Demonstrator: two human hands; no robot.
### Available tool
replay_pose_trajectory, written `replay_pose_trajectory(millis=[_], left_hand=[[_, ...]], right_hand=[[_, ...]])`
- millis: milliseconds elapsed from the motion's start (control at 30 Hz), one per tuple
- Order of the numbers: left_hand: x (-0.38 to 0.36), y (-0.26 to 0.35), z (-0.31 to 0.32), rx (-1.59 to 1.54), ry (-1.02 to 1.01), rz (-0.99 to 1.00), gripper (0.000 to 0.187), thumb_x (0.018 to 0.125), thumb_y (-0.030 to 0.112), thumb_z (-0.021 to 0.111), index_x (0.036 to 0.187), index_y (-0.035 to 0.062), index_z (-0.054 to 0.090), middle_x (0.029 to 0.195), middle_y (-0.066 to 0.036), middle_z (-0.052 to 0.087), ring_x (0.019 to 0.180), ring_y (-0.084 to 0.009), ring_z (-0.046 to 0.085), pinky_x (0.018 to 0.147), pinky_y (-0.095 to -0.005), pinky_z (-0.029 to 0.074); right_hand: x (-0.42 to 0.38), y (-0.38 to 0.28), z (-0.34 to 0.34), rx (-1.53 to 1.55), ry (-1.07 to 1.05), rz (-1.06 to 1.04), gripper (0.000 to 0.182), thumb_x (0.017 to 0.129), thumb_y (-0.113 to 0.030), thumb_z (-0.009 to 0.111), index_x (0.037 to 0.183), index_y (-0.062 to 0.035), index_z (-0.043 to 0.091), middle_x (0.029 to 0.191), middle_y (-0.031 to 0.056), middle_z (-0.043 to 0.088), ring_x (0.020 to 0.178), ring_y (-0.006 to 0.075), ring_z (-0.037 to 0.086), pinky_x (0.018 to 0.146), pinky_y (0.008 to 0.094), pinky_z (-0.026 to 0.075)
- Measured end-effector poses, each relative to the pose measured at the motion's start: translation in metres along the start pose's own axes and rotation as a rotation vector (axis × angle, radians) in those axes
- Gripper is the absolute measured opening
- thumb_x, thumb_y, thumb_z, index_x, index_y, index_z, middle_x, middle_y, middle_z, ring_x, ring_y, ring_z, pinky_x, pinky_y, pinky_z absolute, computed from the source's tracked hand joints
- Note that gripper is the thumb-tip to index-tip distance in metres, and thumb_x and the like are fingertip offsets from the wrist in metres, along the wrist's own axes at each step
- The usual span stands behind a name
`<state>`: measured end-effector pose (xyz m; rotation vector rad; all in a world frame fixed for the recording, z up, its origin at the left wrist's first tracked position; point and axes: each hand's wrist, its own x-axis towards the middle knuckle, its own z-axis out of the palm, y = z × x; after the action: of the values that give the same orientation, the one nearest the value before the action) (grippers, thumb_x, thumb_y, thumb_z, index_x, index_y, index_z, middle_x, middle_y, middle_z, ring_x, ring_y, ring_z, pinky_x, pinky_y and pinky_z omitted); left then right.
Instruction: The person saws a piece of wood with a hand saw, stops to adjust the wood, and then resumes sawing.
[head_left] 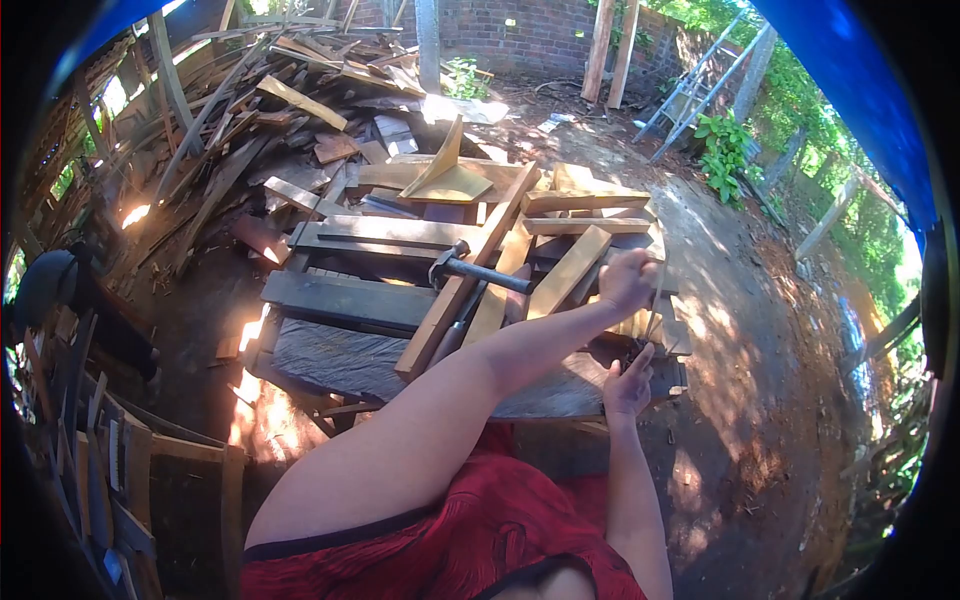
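A low desk of dark, weathered planks is seen just left of the hands. Pale wooden slats are laid across it beside the hands, a long batten is set diagonally further left, and a hammer rests on them.

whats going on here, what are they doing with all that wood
A person in a red top works at a rough bench piled with wooden offcuts, outdoors beside a big scrap-wood heap. The left hand grips something thin and upright at the bench's right edge; what it is cannot be told. The right hand is just below, touching a small dark object on the bench edge. A hammer lies unheld across the slats.
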<state>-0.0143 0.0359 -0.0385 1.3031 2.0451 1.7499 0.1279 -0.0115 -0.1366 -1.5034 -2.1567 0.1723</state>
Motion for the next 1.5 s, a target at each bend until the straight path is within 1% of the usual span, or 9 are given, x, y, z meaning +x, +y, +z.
replay_pose_trajectory(millis=[133, 233, 367, 667, 767, 933, 1100, 1333, 1500], left_hand=[[0.0, -0.034, 0.01, 0.447, -0.095, -0.041, 0.03, 0.087, 0.031, 0.052, 0.109, 0.0106, 0.055, 0.118, -0.008, 0.054, 0.118, -0.0264, 0.044, 0.095, -0.0458, 0.034], [0.0, -0.039, 0.018, 0.594, -0.302, -0.197, 0.036, 0.088, 0.033, 0.052, 0.118, 0.0134, 0.051, 0.126, -0.008, 0.049, 0.122, -0.0261, 0.04, 0.095, -0.0471, 0.034], [-0.012, -0.034, 0.017, 0.708, -0.615, -0.222, 0.041, 0.094, 0.039, 0.039, 0.119, 0.013, 0.059, 0.12, -0.007, 0.056, 0.119, -0.0245, 0.044, 0.095, -0.0475, 0.034], [-0.021, -0.033, 0.02, 0.722, -0.495, -0.141, 0.041, 0.096, 0.037, 0.034, 0.112, 0.0155, 0.064, 0.111, -0.005, 0.062, 0.109, -0.0216, 0.05, 0.091, -0.0472, 0.035], [-0.021, -0.033, 0.02, 0.736, -0.503, -0.137, 0.041, 0.096, 0.036, 0.032, 0.11, 0.0153, 0.064, 0.11, -0.005, 0.062, 0.108, -0.0217, 0.05, 0.09, -0.0474, 0.035], [-0.021, -0.036, 0.023, 0.754, -0.462, -0.118, 0.04, 0.095, 0.037, 0.033, 0.108, 0.0157, 0.065, 0.109, -0.006, 0.063, 0.107, -0.0234, 0.052, 0.089, -0.0491, 0.036], [-0.02, -0.031, 0.025, 0.817, -0.491, -0.108, 0.041, 0.094, 0.036, 0.033, 0.107, 0.0146, 0.065, 0.114, -0.007, 0.063, 0.109, -0.0261, 0.054, 0.088, -0.0512, 0.039], [-0.019, -0.036, 0.027, 0.747, -0.512, -0.147, 0.042, 0.095, 0.038, 0.032, 0.108, 0.0147, 0.065, 0.112, -0.006, 0.061, 0.112, -0.024, 0.049, 0.094, -0.0478, 0.034], [-0.02, -0.037, 0.028, 0.766, -0.485, -0.133, 0.041, 0.094, 0.039, 0.034, 0.108, 0.0155, 0.064, 0.111, -0.006, 0.061, 0.111, -0.0236, 0.05, 0.092, -0.0473, 0.035]], right_hand=[[0.001, -0.002, -0.004, 0.021, -0.017, 0.016, 0.07, 0.087, -0.027, 0.058, 0.142, -0.0117, 0.016, 0.106, 0.0243, 0.054, 0.089, 0.0417, 0.061, 0.074, 0.0486, 0.05], [0.0, -0.002, -0.007, 0.038, -0.023, 0.019, 0.068, 0.088, -0.027, 0.055, 0.142, -0.0115, 0.016, 0.105, 0.0243, 0.054, 0.088, 0.0425, 0.061, 0.074, 0.0493, 0.049], [0.002, -0.003, -0.01, 0.07, -0.049, 0.042, 0.065, 0.089, -0.026, 0.053, 0.141, -0.0107, 0.018, 0.104, 0.0246, 0.054, 0.088, 0.0431, 0.06, 0.073, 0.0499, 0.048], [0.018, 0.025, -0.003, 0.265, -0.029, -0.028, 0.059, 0.086, -0.022, 0.055, 0.136, -0.0071, 0.028, 0.105, 0.0252, 0.056, 0.091, 0.0435, 0.06, 0.078, 0.0492, 0.047], [0.032, 0.027, -0.019, 0.176, -0.147, -0.015, 0.054, 0.084, -0.017, 0.054, 0.132, -0.0053, 0.032, 0.111, 0.0271, 0.056, 0.098, 0.0434, 0.058, 0.082, 0.0492, 0.046], [0.053, 0.011, -0.046, 0.037, -0.414, 0.034, 0.045, 0.084, -0.017, 0.052, 0.123, -0.0031, 0.036, 0.096, 0.03, 0.062, 0.092, 0.0446, 0.061, 0.08, 0.0521, 0.046], [0.044, 0.017, -0.049, -0.021, -0.373, 0.009, 0.035, 0.088, -0.023, 0.05, 0.114, -0.0025, 0.039, 0.085, 0.0288, 0.063, 0.086, 0.0458, 0.06, 0.077, 0.0538, 0.044], [-0.046, 0.047, -0.101, -0.097, -0.46, -0.029, 0.055, 0.083, -0.014, 0.05, 0.131, 0.0035, 0.03, 0.08, 0.0255, 0.064, 0.076, 0.043, 0.064, 0.071, 0.052, 0.049], [-0.021, 0.029, -0.095, -0.145, -0.502, -0.033, 0.055, 0.082, -0.013, 0.049, 0.131, 0.0037, 0.031, 0.081, 0.0265, 0.064, 0.077, 0.0426, 0.064, 0.072, 0.0509, 0.049]])
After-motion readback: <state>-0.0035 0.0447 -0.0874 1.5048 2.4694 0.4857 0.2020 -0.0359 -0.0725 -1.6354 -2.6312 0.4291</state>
